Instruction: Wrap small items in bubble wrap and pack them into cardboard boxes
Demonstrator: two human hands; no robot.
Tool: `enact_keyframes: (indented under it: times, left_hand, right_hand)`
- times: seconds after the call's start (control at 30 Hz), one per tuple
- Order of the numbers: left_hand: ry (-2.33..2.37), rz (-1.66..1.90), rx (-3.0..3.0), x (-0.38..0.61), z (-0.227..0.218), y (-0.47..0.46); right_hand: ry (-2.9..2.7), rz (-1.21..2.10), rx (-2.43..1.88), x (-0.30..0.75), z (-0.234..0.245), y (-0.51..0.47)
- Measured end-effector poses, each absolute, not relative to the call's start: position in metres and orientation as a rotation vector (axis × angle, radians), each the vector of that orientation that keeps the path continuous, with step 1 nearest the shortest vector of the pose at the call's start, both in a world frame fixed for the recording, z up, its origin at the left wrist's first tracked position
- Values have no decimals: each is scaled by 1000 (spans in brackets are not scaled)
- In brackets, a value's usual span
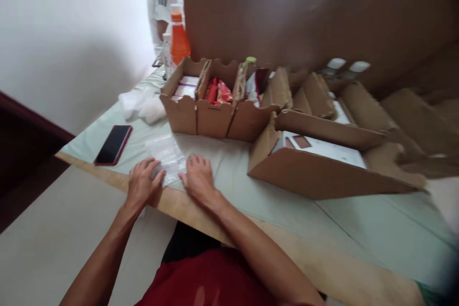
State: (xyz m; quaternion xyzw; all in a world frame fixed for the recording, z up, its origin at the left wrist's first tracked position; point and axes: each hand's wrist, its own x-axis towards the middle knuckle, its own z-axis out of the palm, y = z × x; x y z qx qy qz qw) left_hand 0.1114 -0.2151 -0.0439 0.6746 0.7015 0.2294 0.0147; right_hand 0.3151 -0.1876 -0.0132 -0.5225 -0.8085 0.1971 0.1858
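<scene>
A clear plastic bag (pixel 167 157) lies on the pale green table cover (pixel 229 172) near the table's front edge. My left hand (pixel 142 182) rests on the bag's left side, fingers curled down onto it. My right hand (pixel 198 178) presses on its right side, fingers bent over the plastic. Whether either hand pinches the bag or only presses on it is unclear.
A dark phone (pixel 114 144) lies left of the bag. Behind stand open cardboard trays (pixel 211 117) with red packets (pixel 218 92) and white boxes, and a larger cardboard box (pixel 315 172) at right. An orange bottle (pixel 179 38), crumpled plastic (pixel 143 105) and another person's sleeve (pixel 163 0) are at the back.
</scene>
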Motion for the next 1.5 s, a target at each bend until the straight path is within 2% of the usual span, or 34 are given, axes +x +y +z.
enact_keyframes:
  times: [0.13, 0.27, 0.43, 0.53, 0.63, 0.73, 0.83, 0.9, 0.97, 1.07, 1.23, 1.37, 1.5]
  left_hand:
    - [2089, 975, 1961, 109, -38, -216]
    - [1878, 1175, 1527, 120, -4, -238]
    - [1488, 1066, 959, 168, 25, -263]
    - [1297, 953, 842, 204, 16, -257]
    - [1290, 870, 952, 226, -5, -244]
    - [1475, 930, 1223, 228, -19, -236]
    - [1757, 1085, 1589, 222, -12, -239]
    - [1802, 1179, 1888, 227, 0, -246]
    - [1589, 1192, 2215, 244, 8, -252]
    - [1185, 889, 2573, 278, 1, -255]
    - [1306, 297, 2697, 290, -39, -248]
    - [1281, 279, 2716, 274, -53, -248]
    - [1242, 341, 2655, 274, -54, -249]
  right_hand:
    - [-2225, 605, -1427, 298, -17, -183]
    - [-2063, 743, -1415, 337, -7, -202]
    - [-1399, 1101, -1389, 457, 17, -258]
    - [-1122, 1043, -1545, 529, 21, -295]
    - [-1060, 860, -1719, 577, 8, -317]
    - [-1144, 558, -1965, 606, -14, -327]
    - [-1187, 97, -2124, 619, -27, -334]
    - [-1242, -100, -2085, 613, -26, -336]
    - [-1408, -131, -1970, 590, -21, -332]
    - [-1810, 46, -1767, 532, -15, -312]
    - [-2254, 278, -1571, 480, -33, -289]
    - [-2072, 211, -1791, 544, -54, -326]
    - [-1700, 4, -2171, 621, -53, -371]
